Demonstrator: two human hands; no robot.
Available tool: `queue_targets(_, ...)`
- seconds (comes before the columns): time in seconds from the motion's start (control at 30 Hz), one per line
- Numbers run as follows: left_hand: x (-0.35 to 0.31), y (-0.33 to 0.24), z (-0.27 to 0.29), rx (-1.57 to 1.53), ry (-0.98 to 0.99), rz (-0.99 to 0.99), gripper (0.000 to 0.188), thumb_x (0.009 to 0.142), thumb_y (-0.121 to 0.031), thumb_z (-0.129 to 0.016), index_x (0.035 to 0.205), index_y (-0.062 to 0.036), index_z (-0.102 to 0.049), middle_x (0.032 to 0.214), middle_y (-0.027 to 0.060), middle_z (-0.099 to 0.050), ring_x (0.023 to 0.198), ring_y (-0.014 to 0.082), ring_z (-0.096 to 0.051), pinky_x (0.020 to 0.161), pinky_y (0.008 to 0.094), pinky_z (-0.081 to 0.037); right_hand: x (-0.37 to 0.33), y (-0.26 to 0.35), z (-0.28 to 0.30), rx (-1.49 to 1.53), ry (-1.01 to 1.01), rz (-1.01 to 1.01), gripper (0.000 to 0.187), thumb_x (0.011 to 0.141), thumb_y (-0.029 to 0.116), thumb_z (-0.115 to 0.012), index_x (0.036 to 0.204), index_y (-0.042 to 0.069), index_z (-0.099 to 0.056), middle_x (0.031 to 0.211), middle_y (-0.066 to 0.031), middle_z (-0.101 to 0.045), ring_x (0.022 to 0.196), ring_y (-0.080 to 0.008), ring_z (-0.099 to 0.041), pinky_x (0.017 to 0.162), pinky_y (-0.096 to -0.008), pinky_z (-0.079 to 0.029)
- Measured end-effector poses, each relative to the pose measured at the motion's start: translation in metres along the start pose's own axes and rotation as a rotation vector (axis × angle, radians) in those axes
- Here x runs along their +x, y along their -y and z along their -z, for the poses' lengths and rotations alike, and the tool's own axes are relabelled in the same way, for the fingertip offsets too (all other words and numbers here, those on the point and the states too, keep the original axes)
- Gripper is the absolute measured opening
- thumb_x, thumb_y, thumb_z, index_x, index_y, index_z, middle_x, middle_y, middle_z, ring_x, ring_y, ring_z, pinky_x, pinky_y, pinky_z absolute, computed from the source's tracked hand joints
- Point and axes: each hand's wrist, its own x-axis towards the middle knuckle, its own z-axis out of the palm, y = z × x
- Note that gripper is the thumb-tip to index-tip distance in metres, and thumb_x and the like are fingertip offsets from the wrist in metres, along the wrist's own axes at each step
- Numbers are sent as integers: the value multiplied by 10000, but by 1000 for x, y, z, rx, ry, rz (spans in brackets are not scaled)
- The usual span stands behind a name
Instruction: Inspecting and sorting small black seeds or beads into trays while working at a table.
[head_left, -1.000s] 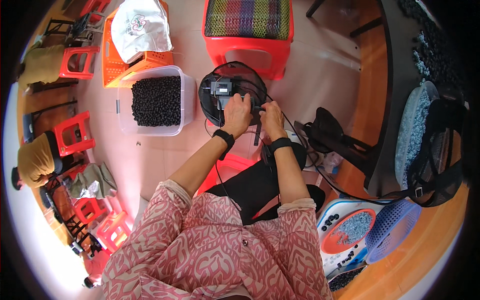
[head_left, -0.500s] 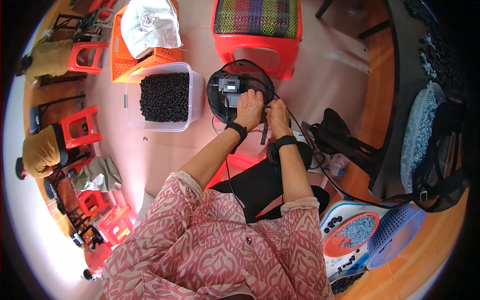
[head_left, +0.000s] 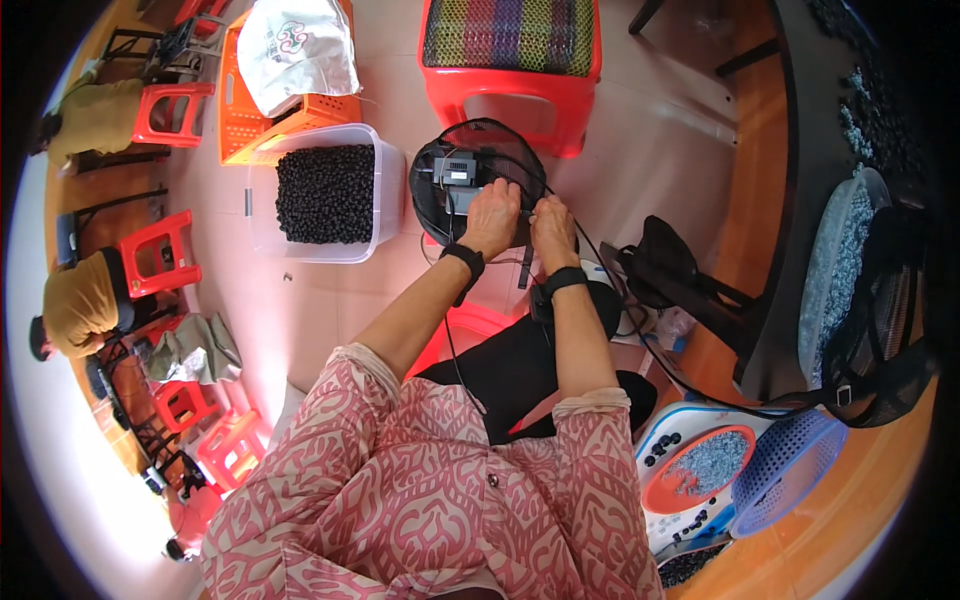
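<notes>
In front of me is a round black mesh bag (head_left: 440,215) with a dark grey box-shaped device (head_left: 457,170) and black cables in it. My left hand (head_left: 493,218) lies over the bag's near right part, fingers curled down and closed; what they grip is hidden beneath them. Close beside it, my right hand (head_left: 552,235) is at the bag's right edge, its fingers pinched near a black cable (head_left: 590,245). I cannot make out what is between them. Both wrists carry black bands.
A clear plastic tub (head_left: 385,200) of small black pieces stands left of the bag. Behind it is an orange crate (head_left: 235,130); a red stool (head_left: 510,110) stands farther back. At right are a dark table (head_left: 770,340), an orange-rimmed tray (head_left: 660,500) and a blue basket (head_left: 800,470). Other people sit at left.
Both hands stay at the bag's near right edge, still closed, with barely any movement. The whole view has shifted very slightly.
</notes>
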Motion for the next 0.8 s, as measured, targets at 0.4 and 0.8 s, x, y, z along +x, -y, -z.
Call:
queue_targets(0.4, -1, 11, 2, -4, 22, 76, 189, 735, -14, -605, 918, 5, -561, 917, 173, -546, 868, 343, -594, 721, 416, -524, -9, -12, 6, -67, -114, -134, 93, 790, 31, -662, 877, 9, -685, 958, -210, -628, 877, -406, -645, 766, -467, -526)
queue_targets(0.8, -5, 11, 4, -81, 72, 107, 473, 630, -70, -781, 1028, -6, -534, 954, 178, -547, 919, 364, -591, 758, 436, -515, -10, -10, 4, 100, 6, -65, 207, 741, 45, -749, 939, 8, -700, 942, -235, -654, 906, -396, -638, 811, -436, -512)
